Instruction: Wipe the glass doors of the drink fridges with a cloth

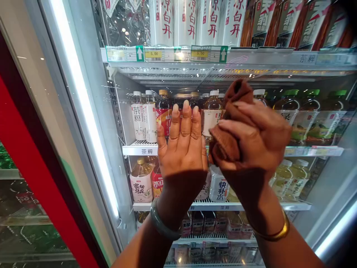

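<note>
My left hand is raised palm-forward with its fingers stretched out, over the glass front of a drinks fridge; whether it touches the glass I cannot tell. Beside it on the right, my right hand grips a bunched brown cloth, part of which sticks up above the fingers. A grey-green bangle circles the left wrist and a gold bangle the right. Behind both hands, several bottles are partly hidden, among them a white-capped tea bottle.
Shelves of bottled drinks fill the fridge, with price tags along the upper shelf edge. A bright light strip runs down the left side. Farther left stands a red frame, with more bottles beyond it.
</note>
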Action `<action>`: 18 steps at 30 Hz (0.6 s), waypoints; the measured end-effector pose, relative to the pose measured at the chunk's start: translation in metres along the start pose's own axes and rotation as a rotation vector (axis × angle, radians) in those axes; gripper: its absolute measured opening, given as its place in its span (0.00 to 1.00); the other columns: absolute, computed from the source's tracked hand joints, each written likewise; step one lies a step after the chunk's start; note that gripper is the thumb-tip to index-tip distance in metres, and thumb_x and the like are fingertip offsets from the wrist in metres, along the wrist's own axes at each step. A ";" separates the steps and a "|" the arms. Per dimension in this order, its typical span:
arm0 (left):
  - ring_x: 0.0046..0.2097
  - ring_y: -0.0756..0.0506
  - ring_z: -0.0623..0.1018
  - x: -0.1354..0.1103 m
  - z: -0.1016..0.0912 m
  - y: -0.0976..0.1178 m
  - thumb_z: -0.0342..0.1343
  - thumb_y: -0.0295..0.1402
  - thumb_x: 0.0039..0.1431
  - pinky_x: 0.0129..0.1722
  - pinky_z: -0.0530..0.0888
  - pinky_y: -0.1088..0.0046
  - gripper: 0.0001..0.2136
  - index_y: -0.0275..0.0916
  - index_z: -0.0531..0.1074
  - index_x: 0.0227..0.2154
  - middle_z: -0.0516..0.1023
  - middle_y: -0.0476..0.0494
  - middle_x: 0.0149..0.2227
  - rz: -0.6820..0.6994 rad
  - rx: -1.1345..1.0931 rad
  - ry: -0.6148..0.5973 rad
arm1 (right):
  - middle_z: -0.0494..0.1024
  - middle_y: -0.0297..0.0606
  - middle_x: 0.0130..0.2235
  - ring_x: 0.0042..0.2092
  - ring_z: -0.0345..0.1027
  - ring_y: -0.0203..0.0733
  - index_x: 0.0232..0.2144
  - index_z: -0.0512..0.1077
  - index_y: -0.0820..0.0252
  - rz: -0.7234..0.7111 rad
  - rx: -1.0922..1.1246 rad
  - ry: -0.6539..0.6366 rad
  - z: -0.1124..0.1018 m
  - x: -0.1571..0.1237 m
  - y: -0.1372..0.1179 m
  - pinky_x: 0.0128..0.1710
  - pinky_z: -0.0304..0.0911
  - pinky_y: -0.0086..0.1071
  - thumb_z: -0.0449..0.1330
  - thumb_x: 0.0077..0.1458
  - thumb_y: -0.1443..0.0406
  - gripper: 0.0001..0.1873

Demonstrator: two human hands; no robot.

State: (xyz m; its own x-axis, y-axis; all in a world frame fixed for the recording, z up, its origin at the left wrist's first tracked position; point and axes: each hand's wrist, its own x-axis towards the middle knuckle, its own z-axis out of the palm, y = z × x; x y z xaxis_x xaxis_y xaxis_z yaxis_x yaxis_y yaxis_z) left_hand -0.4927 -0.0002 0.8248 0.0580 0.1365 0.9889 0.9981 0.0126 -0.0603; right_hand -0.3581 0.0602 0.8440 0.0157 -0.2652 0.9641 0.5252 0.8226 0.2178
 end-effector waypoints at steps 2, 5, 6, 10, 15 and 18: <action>0.77 0.42 0.46 0.000 0.001 0.000 0.43 0.29 0.71 0.76 0.38 0.51 0.35 0.43 0.37 0.76 0.51 0.41 0.76 -0.001 0.014 0.015 | 0.77 0.41 0.57 0.64 0.68 0.56 0.47 0.76 0.54 -0.022 0.023 -0.016 -0.003 -0.022 -0.009 0.65 0.66 0.54 0.70 0.57 0.63 0.15; 0.77 0.43 0.45 0.000 0.001 0.001 0.43 0.29 0.71 0.76 0.39 0.51 0.34 0.41 0.37 0.76 0.50 0.41 0.76 -0.003 0.029 0.006 | 0.78 0.39 0.54 0.63 0.69 0.55 0.46 0.77 0.53 -0.008 0.034 -0.039 -0.016 -0.052 -0.008 0.62 0.69 0.51 0.72 0.55 0.64 0.16; 0.77 0.43 0.45 0.000 0.001 0.001 0.43 0.29 0.71 0.76 0.39 0.51 0.35 0.41 0.36 0.76 0.49 0.41 0.76 0.001 0.039 -0.004 | 0.78 0.39 0.54 0.62 0.70 0.55 0.46 0.78 0.53 0.005 0.021 -0.026 -0.019 -0.055 -0.004 0.61 0.70 0.51 0.72 0.54 0.64 0.17; 0.77 0.42 0.44 -0.001 0.000 0.001 0.45 0.30 0.70 0.75 0.40 0.50 0.36 0.42 0.34 0.76 0.49 0.42 0.76 -0.001 0.025 0.001 | 0.77 0.45 0.57 0.62 0.69 0.60 0.49 0.78 0.54 0.066 -0.019 0.024 -0.019 -0.029 0.015 0.63 0.66 0.58 0.73 0.53 0.60 0.21; 0.76 0.41 0.48 -0.001 0.002 -0.001 0.44 0.30 0.70 0.75 0.40 0.50 0.36 0.45 0.35 0.76 0.51 0.42 0.76 -0.011 0.002 0.019 | 0.77 0.45 0.58 0.63 0.68 0.61 0.49 0.77 0.51 0.060 0.010 0.042 -0.001 -0.009 0.002 0.64 0.64 0.60 0.70 0.57 0.60 0.18; 0.76 0.41 0.48 -0.001 0.003 -0.001 0.44 0.30 0.71 0.75 0.40 0.50 0.36 0.47 0.34 0.76 0.51 0.43 0.76 -0.013 0.006 0.022 | 0.79 0.38 0.54 0.63 0.69 0.56 0.46 0.77 0.51 -0.007 0.034 0.023 -0.005 -0.037 -0.010 0.63 0.68 0.54 0.69 0.57 0.63 0.14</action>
State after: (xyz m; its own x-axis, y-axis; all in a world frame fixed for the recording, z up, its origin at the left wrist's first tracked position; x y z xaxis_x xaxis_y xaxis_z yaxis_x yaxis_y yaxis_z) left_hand -0.4940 0.0029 0.8237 0.0460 0.1144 0.9924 0.9986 0.0199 -0.0486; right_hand -0.3600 0.0594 0.8053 0.0318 -0.2827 0.9587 0.4960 0.8372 0.2304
